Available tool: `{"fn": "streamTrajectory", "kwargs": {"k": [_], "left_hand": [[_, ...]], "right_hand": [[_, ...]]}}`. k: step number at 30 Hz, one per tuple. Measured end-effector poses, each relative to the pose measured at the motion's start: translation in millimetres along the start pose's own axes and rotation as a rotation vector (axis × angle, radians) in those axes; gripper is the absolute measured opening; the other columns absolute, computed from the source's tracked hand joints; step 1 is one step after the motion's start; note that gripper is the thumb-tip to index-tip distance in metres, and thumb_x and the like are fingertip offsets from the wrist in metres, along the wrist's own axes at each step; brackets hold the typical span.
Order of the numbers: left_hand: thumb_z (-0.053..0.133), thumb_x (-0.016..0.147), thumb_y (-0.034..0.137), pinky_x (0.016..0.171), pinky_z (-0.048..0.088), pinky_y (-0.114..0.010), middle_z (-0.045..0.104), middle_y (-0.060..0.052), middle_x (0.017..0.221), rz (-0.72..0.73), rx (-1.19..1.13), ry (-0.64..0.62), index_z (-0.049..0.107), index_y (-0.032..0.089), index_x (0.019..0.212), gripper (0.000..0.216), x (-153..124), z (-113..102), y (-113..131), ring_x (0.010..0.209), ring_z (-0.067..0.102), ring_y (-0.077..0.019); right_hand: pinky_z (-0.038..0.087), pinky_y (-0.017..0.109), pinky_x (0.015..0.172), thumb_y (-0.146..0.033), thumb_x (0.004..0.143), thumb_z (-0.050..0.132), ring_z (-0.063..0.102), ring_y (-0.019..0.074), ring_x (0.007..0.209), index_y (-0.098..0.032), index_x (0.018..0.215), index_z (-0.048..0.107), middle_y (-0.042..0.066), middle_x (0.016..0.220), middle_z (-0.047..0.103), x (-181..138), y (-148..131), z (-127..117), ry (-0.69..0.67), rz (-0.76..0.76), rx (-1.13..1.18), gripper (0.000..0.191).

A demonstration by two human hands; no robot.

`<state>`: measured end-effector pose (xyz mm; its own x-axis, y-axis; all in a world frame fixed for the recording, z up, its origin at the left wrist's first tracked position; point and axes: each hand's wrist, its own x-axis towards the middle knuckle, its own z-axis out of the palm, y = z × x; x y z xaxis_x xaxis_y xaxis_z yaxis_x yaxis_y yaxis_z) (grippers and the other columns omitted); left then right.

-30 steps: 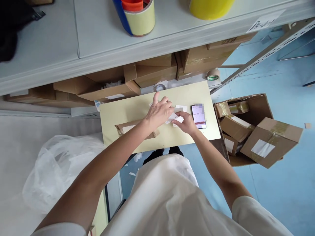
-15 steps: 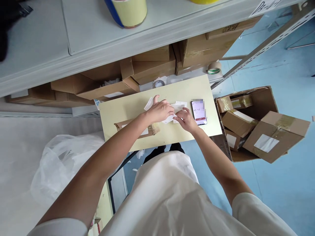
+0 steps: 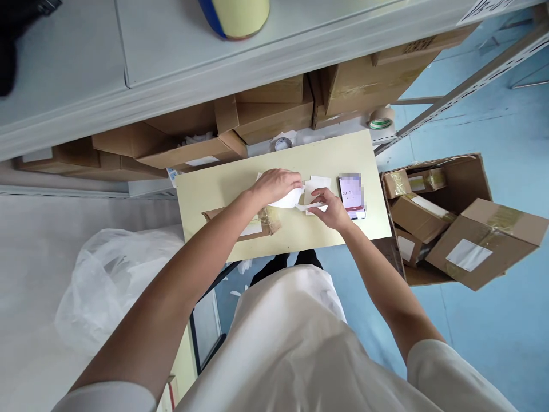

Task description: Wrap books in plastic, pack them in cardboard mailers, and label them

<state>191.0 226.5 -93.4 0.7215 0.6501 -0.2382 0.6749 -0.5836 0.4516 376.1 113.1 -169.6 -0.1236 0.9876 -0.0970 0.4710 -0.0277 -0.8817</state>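
My left hand (image 3: 274,184) is closed on a curling white label sheet (image 3: 289,199) above the pale yellow table (image 3: 214,189). My right hand (image 3: 330,207) pinches the sheet's other end, just left of a smartphone (image 3: 352,195) lying screen up. More white labels (image 3: 316,184) lie on the table behind my hands. A small taped cardboard parcel (image 3: 261,223) rests under my left forearm.
A grey shelf (image 3: 171,86) runs overhead with a tape roll (image 3: 235,17) on it. Cardboard boxes (image 3: 266,114) are stacked behind the table. An open carton (image 3: 433,194) of taped parcels stands on the blue floor at right. A clear plastic bag (image 3: 107,280) lies at left.
My left hand has closed from spread fingers onto the label sheet and drawn it up off the table, curling between both hands. The view shifted slightly.
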Motion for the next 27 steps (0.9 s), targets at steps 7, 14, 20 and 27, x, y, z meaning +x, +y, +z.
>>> {"fn": "streamTrajectory", "kwargs": {"k": [7, 14, 20, 27], "left_hand": [[0.049, 0.089, 0.029, 0.071, 0.041, -0.026, 0.069, -0.003, 0.084, -0.158, -0.149, 0.180, 0.067, 0.017, 0.089, 0.022, -4, -18, -22, 0.076, 0.059, -0.0158], [0.049, 0.089, 0.030, 0.067, 0.040, -0.024, 0.068, -0.002, 0.079, -0.163, -0.344, 0.273, 0.067, 0.015, 0.084, 0.024, -31, -22, -12, 0.071, 0.057, -0.0136], [0.054, 0.086, 0.036, 0.065, 0.044, -0.025, 0.071, -0.004, 0.084, -0.171, -0.485, 0.317, 0.070, 0.017, 0.093, 0.025, -78, -32, 18, 0.071, 0.061, -0.0148], [0.074, 0.068, 0.041, 0.068, 0.052, -0.029, 0.073, -0.008, 0.086, -0.338, -1.060, 0.432, 0.068, 0.014, 0.094, 0.038, -179, -20, 11, 0.076, 0.067, -0.0187]], "right_hand": [[0.044, 0.041, 0.093, -0.024, 0.084, 0.054, 0.063, 0.0233, 0.098, -0.018, 0.097, 0.060, 0.010, 0.097, 0.069, -7, 32, -1, -0.005, -0.011, -0.198, 0.015], [0.023, 0.058, 0.110, -0.058, 0.074, 0.065, 0.024, 0.0341, 0.141, -0.023, 0.143, 0.032, 0.014, 0.149, 0.035, -20, -6, -9, -0.194, -0.098, -0.153, 0.084], [0.052, 0.035, 0.074, -0.051, 0.075, 0.068, 0.064, 0.0180, 0.076, -0.024, 0.130, 0.042, 0.002, 0.085, 0.064, -3, -88, 14, 0.094, 0.032, 0.481, 0.067], [0.050, 0.032, 0.067, -0.038, 0.080, 0.061, 0.059, 0.0161, 0.068, -0.021, 0.122, 0.045, -0.003, 0.072, 0.057, -11, -130, 20, 0.198, -0.047, 0.370, 0.048]]}}
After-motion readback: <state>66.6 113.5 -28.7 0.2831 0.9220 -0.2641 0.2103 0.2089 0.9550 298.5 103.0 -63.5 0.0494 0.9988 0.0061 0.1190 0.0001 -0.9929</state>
